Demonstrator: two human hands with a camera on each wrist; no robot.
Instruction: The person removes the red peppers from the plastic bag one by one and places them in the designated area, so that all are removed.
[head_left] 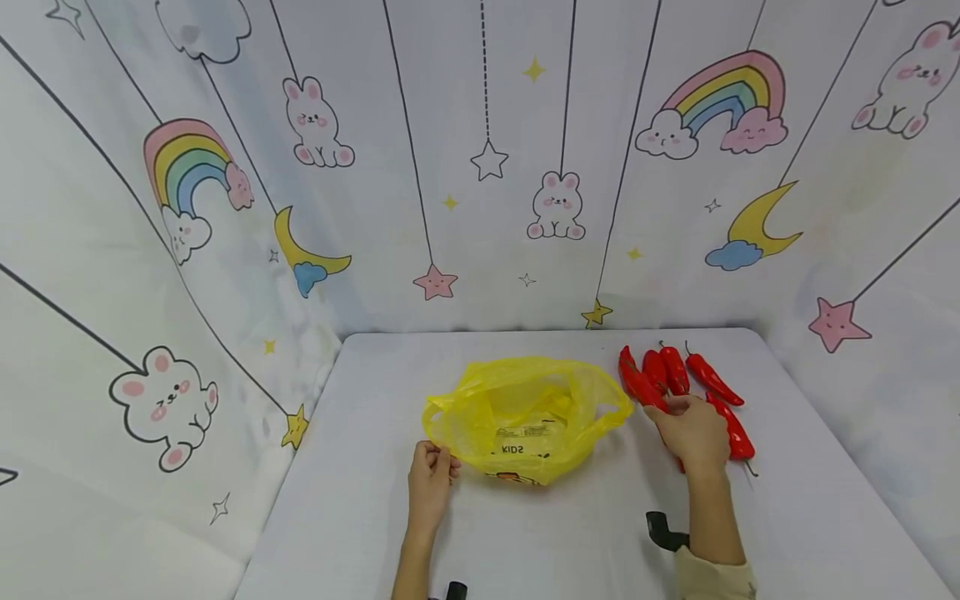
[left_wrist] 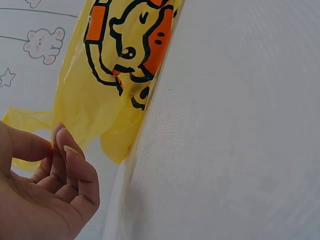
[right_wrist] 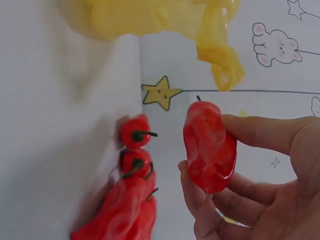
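A yellow plastic bag with printed lettering stands with its mouth spread wide. My left hand pinches its left edge between thumb and fingertips; in the left wrist view the bag shows a black and orange cartoon print. To the right of the bag, my right hand holds a glossy red pepper between thumb and fingers. The right wrist view shows this pepper raised off the table, its short stem pointing away from the palm. Part of another red pepper is hidden under the right hand.
Several more red peppers lie on the white table around and behind the right hand. A patterned backdrop with rabbits, stars and rainbows rises behind the table and at its sides. Black wrist mounts sit on the forearms.
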